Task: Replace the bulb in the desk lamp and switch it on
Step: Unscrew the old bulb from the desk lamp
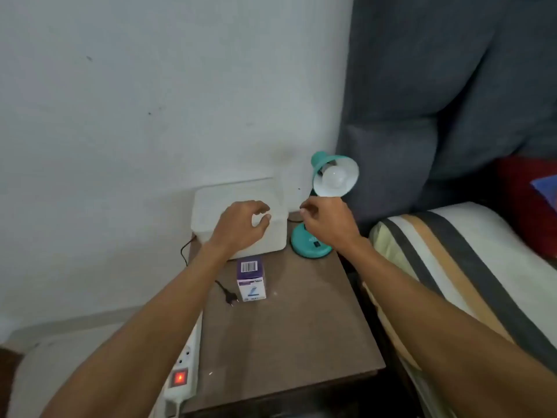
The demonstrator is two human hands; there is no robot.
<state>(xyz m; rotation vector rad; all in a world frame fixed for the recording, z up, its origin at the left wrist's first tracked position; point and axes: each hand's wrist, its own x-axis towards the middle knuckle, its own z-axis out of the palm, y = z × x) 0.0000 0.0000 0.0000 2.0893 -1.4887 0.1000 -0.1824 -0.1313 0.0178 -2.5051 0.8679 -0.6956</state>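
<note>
A teal desk lamp stands at the back right of the brown side table. Its shade tilts toward me with a white bulb in it, unlit. The round teal base carries a small black switch. My right hand hovers just below the shade and above the base, fingers loosely curled, holding nothing. My left hand hovers over a white box, fingers apart and empty. A purple and white bulb carton lies in front of the box. The lamp's black plug lies loose on the table.
A white power strip with a glowing red switch hangs at the table's left edge. A white wall rises behind. A grey upholstered headboard and a striped pillow sit to the right.
</note>
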